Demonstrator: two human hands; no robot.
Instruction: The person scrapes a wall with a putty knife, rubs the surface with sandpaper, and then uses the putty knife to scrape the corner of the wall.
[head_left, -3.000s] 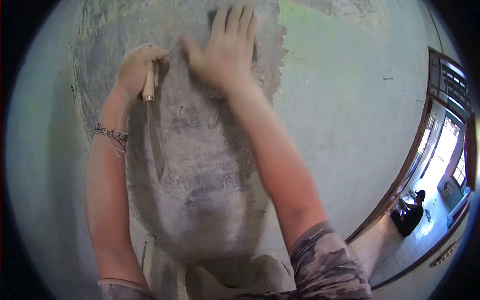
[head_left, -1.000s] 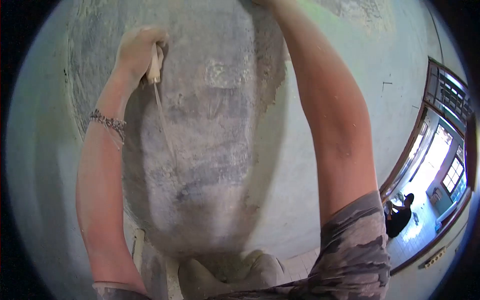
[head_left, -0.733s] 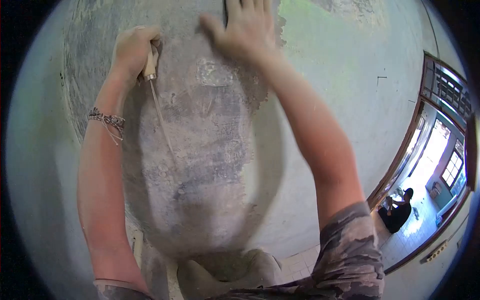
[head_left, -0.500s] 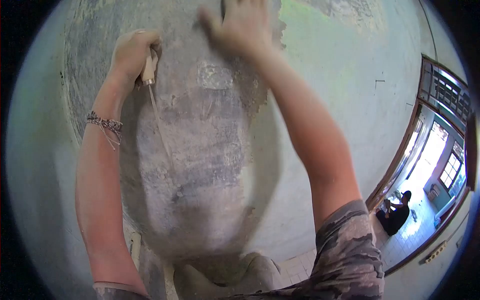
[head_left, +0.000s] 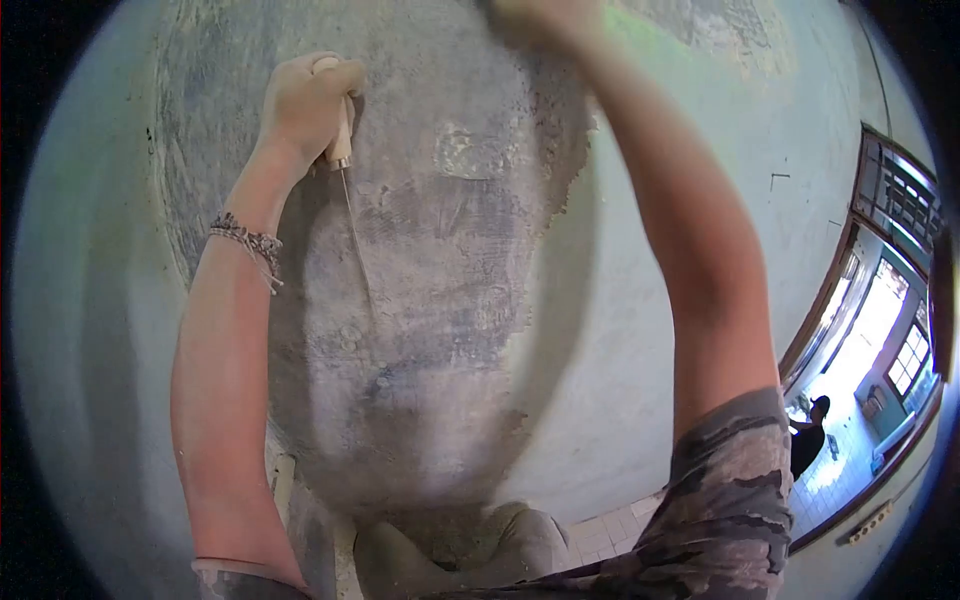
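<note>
My left hand [head_left: 308, 105] is wrapped round the pale wooden handle [head_left: 341, 140] of a tool and points it downward. From the handle runs a long, thin metal blade [head_left: 357, 235], seen almost edge-on in front of the wall [head_left: 420, 260]. The wall's surface here is rough, grey and stripped, with a ragged paint edge on its right side. At the top of the view my right hand [head_left: 545, 22] is close to the wall, smeared by motion and partly cut off by the frame. Its fingers are hidden from me.
Pale green paint [head_left: 660, 290] covers the wall to the right. Beyond it a wooden-framed doorway [head_left: 850, 235] opens to a bright room, where a person [head_left: 808, 440] in dark clothes sits on the tiled floor. A power strip [head_left: 868, 524] is at lower right. My bent knees [head_left: 525, 540] are below.
My right hand has swept up and to the right, partly out of the frame. The whole scene, with my left hand and the tool, appears shifted somewhat to the right.
</note>
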